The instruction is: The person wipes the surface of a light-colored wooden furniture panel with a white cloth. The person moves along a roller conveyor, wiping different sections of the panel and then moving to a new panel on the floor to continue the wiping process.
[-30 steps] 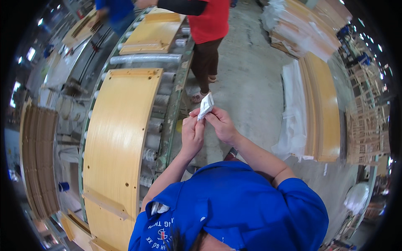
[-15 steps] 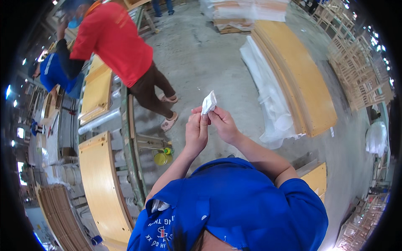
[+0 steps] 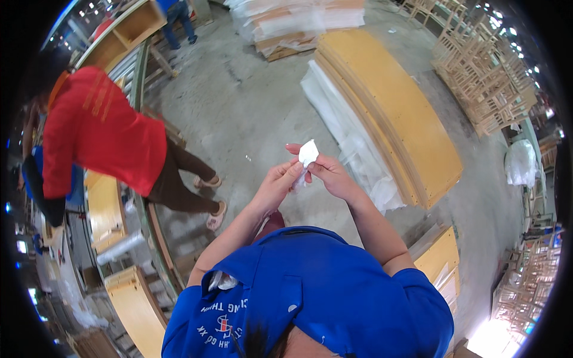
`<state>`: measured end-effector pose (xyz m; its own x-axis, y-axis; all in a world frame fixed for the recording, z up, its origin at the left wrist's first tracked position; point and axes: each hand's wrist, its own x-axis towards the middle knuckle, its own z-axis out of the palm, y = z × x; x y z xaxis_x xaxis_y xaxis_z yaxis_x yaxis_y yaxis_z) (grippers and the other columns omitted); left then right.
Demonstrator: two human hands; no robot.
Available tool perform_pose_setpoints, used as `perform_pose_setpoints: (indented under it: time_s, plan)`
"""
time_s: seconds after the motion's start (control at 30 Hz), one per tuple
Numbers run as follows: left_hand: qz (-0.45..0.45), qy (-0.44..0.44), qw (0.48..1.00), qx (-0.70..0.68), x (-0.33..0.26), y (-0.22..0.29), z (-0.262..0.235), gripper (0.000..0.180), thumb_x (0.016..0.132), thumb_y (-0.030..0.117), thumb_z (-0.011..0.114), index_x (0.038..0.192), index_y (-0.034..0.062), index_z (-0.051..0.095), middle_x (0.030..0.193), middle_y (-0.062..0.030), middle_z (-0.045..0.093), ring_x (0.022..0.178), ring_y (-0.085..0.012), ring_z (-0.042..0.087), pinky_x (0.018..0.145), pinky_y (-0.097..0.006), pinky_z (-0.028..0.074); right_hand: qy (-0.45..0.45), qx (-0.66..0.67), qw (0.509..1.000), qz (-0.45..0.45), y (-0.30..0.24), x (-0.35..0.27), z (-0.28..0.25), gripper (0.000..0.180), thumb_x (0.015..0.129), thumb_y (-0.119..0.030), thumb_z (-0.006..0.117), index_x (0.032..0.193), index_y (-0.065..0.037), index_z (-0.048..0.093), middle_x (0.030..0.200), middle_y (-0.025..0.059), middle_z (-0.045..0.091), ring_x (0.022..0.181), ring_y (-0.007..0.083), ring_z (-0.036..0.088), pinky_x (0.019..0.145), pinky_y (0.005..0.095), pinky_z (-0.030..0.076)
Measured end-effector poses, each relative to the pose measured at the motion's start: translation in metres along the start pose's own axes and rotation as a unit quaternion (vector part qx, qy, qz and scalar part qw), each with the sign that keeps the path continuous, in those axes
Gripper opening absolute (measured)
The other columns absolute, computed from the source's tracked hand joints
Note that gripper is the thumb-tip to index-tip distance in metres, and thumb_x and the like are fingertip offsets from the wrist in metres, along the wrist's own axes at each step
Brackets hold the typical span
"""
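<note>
White wad (image 3: pixel 308 154) pinched between two hands, left of the panel stack (image 3: pixel 388 107).
The left hand (image 3: pixel 277 181) and the right hand (image 3: pixel 335 179) both hold the wad in a narrow pinch, thumbs toward the wearer; whether it is cloth or paper I cannot tell. It is held up in the air, in view just left of the stack's plastic wrap (image 3: pixel 334 116). A co-worker in red (image 3: pixel 110 131) is well left of the stack; chair frames (image 3: pixel 483 77) are to its right, and a wrapped pile (image 3: pixel 298 36) lies beyond it. The step in hand looks like fingertip handling, perhaps folding or opening the wad. The next move likely calls for one steady pinch while the other hand shifts its hold.
</note>
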<state>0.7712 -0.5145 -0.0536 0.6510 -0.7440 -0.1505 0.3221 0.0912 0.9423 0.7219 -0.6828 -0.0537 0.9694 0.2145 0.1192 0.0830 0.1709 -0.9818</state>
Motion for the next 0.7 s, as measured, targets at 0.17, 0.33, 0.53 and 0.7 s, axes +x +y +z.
perform_pose_setpoints:
  time_s: [0.17, 0.33, 0.53, 0.7]
  plan:
    - [0.173, 0.046, 0.966, 0.189, 0.091, 0.036, -0.051, 0.023, 0.094, 0.022, 0.048, 0.089, 0.0040, 0.061, 0.074, 0.0040, 0.053, 0.066, -0.0054, 0.041, 0.059, -0.023, 0.033, 0.138, -0.101, 0.984, -0.054, -0.003, 0.083, -0.015, 0.035, 0.096, -0.018, 0.039, 0.127, -0.002, 0.046, 0.127, 0.0074, 0.051, 0.113, 0.0185, 0.050, 0.096, 0.0304, 0.038]
    - [0.220, 0.021, 0.961, 0.166, 0.169, 0.053, -0.073, 0.021, 0.094, 0.018, 0.047, 0.089, 0.0029, 0.060, 0.076, 0.0046, 0.050, 0.067, -0.0049, 0.040, 0.060, -0.022, 0.033, 0.282, -0.116, 0.942, -0.138, 0.010, 0.143, -0.031, 0.033, 0.095, -0.014, 0.040, 0.125, -0.001, 0.047, 0.128, 0.0091, 0.050, 0.117, 0.0215, 0.047, 0.100, 0.0313, 0.034]
    - [0.011, -0.118, 0.993, -0.020, 0.266, 0.068, -0.071, 0.025, 0.094, 0.026, 0.048, 0.089, 0.0054, 0.062, 0.076, 0.0029, 0.053, 0.070, -0.0048, 0.042, 0.062, -0.020, 0.032, 0.428, -0.005, 0.896, -0.114, 0.004, 0.183, -0.094, 0.026, 0.093, -0.013, 0.045, 0.111, 0.002, 0.057, 0.108, 0.0077, 0.061, 0.092, 0.0128, 0.055, 0.082, 0.0261, 0.043]
    - [-0.064, -0.205, 0.975, 0.051, 0.353, 0.060, -0.066, 0.028, 0.092, 0.029, 0.051, 0.089, 0.0042, 0.063, 0.081, 0.0018, 0.057, 0.074, -0.0076, 0.047, 0.065, -0.024, 0.036, 0.474, 0.015, 0.875, -0.101, 0.008, 0.202, -0.192, 0.023, 0.092, -0.015, 0.049, 0.104, 0.001, 0.060, 0.089, 0.0056, 0.063, 0.075, 0.0088, 0.055, 0.070, 0.0236, 0.045]
